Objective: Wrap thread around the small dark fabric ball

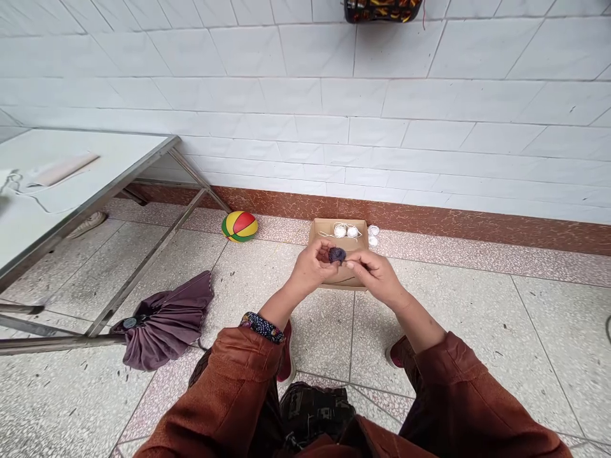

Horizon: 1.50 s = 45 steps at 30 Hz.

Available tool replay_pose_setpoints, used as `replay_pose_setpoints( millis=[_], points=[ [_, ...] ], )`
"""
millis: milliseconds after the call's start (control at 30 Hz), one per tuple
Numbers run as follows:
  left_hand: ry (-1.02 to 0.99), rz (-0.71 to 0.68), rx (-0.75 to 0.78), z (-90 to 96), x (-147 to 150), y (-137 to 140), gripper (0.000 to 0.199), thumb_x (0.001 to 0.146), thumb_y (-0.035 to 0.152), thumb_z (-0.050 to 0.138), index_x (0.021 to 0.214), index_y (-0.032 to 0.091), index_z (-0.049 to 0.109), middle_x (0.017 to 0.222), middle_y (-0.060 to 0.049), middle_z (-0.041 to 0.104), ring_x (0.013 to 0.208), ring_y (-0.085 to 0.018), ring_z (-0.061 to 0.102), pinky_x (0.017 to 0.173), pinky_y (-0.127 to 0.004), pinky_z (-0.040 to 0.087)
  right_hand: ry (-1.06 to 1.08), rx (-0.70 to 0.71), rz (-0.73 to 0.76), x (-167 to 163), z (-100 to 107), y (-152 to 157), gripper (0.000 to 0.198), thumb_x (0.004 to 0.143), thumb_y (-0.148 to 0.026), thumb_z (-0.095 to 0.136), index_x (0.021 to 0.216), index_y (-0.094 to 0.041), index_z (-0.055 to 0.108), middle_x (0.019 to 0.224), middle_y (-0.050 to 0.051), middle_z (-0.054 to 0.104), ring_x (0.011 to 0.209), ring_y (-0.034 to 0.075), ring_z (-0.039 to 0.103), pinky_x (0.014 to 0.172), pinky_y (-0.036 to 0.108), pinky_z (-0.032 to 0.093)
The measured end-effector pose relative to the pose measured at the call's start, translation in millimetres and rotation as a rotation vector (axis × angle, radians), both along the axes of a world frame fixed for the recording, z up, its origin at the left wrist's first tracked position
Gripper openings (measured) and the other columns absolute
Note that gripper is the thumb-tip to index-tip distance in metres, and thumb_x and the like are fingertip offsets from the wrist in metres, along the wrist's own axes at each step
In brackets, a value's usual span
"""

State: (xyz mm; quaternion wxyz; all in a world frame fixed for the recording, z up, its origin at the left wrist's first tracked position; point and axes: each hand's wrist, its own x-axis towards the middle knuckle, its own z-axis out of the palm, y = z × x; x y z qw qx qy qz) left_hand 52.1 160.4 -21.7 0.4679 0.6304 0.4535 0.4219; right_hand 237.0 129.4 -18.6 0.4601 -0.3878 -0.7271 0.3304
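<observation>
While the shallow brown cardboard box (340,280) on the floor holds two white yarn balls (346,231), the left hand (312,265) clasps a small dark purple yarn ball (337,255), seemingly part-wound; the right hand (377,272) pinches its strand.

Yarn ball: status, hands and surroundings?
Left hand holds dark yarn ball. Right hand pinches beside it. Cardboard box on floor beyond.

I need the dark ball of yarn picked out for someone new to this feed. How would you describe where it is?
Start at the open cardboard box on the floor by the tiled wall. Just in front of it, the left hand holds the yarn ball, with the right hand alongside. It is dark purple; the balls in the box are white.
</observation>
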Motion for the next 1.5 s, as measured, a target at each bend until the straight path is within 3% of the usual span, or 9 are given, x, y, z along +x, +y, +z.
replay_pose_setpoints(
  millis=[133, 233, 433, 633, 867, 1033, 1233, 1367, 1500],
  points=[
    [-0.031, -0.269, -0.049, 3.9, 0.7, -10.3, 0.033, 0.069, 0.016, 0.073, 0.099, 0.02, 0.059, 0.089, -0.001, 0.064, 0.078, -0.013, 0.06, 0.075, -0.028, 0.048, 0.04, -0.018, -0.178, 7.7, -6.0, 9.5, 0.018, 0.097, -0.034, 0.055, 0.085, -0.022, 0.063, 0.077, 0.0, 0.063, 0.068, 0.015, 0.057, 0.066, 0.028, 0.045],
    [-0.228, -0.33, -0.142, 3.1, 0.0, -11.6, 0.037, 0.071, 0.021, 0.075, 0.103, 0.022, 0.057, 0.095, -0.002, 0.063, 0.085, -0.013, 0.061, 0.079, -0.029, 0.049, 0.026, -0.063, -0.216, 6.3, -16.9, 14.6, 0.02, 0.096, -0.034, 0.054, 0.083, -0.022, 0.061, 0.075, 0.0, 0.061, 0.065, 0.015, 0.054, 0.064, 0.028, 0.043],
    [-0.361, -0.138, -0.143, -0.6, -1.9, -3.4, 0.036, 0.072, 0.022, 0.077, 0.104, 0.02, 0.06, 0.095, -0.002, 0.064, 0.088, -0.013, 0.06, 0.085, -0.028, 0.048, -0.119, -0.084, -0.074, -7.0, -29.8, 10.3, 0.017, 0.096, -0.03, 0.05, 0.084, -0.021, 0.059, 0.072, 0.0, 0.06, 0.066, 0.015, 0.056, 0.063, 0.026, 0.042],
    [-0.224, 0.061, -0.074, -0.9, -0.7, 2.0, 0.034, 0.068, 0.019, 0.074, 0.098, 0.019, 0.058, 0.088, 0.0, 0.065, 0.08, -0.012, 0.06, 0.079, -0.027, 0.048, -0.178, -0.002, 0.152, -11.4, -14.2, -1.0, 0.022, 0.101, -0.032, 0.049, 0.085, -0.021, 0.061, 0.079, 0.001, 0.064, 0.071, 0.014, 0.059, 0.069, 0.026, 0.045],
    [0.049, -0.087, 0.041, 1.6, 2.6, -5.5, 0.031, 0.065, 0.017, 0.075, 0.092, 0.019, 0.06, 0.08, 0.001, 0.061, 0.067, -0.011, 0.056, 0.065, -0.025, 0.046, -0.041, 0.005, 0.002, 2.0, 0.7, 0.9, 0.021, 0.1, -0.034, 0.051, 0.088, -0.023, 0.063, 0.079, 0.001, 0.066, 0.071, 0.016, 0.06, 0.068, 0.028, 0.047],
    [-0.18, -0.327, -0.142, 3.9, 1.3, -11.7, 0.032, 0.071, 0.021, 0.075, 0.1, 0.02, 0.06, 0.088, -0.001, 0.064, 0.078, -0.012, 0.06, 0.074, -0.027, 0.048, -0.019, -0.078, -0.188, 4.5, -13.4, 11.1, 0.022, 0.099, -0.034, 0.05, 0.082, -0.022, 0.057, 0.073, 0.0, 0.06, 0.064, 0.015, 0.055, 0.062, 0.027, 0.044],
    [-0.438, -0.074, -0.166, 0.9, -1.5, -2.2, 0.035, 0.069, 0.027, 0.079, 0.096, 0.021, 0.057, 0.091, 0.0, 0.064, 0.085, -0.013, 0.06, 0.082, -0.027, 0.048, -0.129, -0.074, -0.071, -8.5, -23.9, 6.5, 0.018, 0.097, -0.031, 0.051, 0.083, -0.022, 0.059, 0.071, -0.001, 0.06, 0.063, 0.015, 0.055, 0.061, 0.026, 0.042],
    [-0.287, 0.039, -0.124, -1.6, -0.9, 4.1, 0.035, 0.068, 0.023, 0.077, 0.095, 0.02, 0.056, 0.086, 0.001, 0.064, 0.08, -0.012, 0.059, 0.077, -0.027, 0.046, -0.101, -0.036, 0.11, -10.9, -9.5, -1.3, 0.018, 0.098, -0.031, 0.052, 0.088, -0.022, 0.063, 0.079, 0.001, 0.065, 0.068, 0.014, 0.057, 0.066, 0.027, 0.044],
    [-0.108, -0.068, -0.138, 1.1, 0.6, -0.4, 0.034, 0.065, 0.02, 0.077, 0.091, 0.019, 0.056, 0.079, 0.003, 0.059, 0.068, -0.009, 0.053, 0.067, -0.024, 0.042, 0.041, -0.085, 0.035, -2.0, 0.2, -0.2, 0.02, 0.097, -0.037, 0.055, 0.088, -0.022, 0.064, 0.077, 0.001, 0.065, 0.068, 0.015, 0.057, 0.065, 0.027, 0.044]
  ],
)
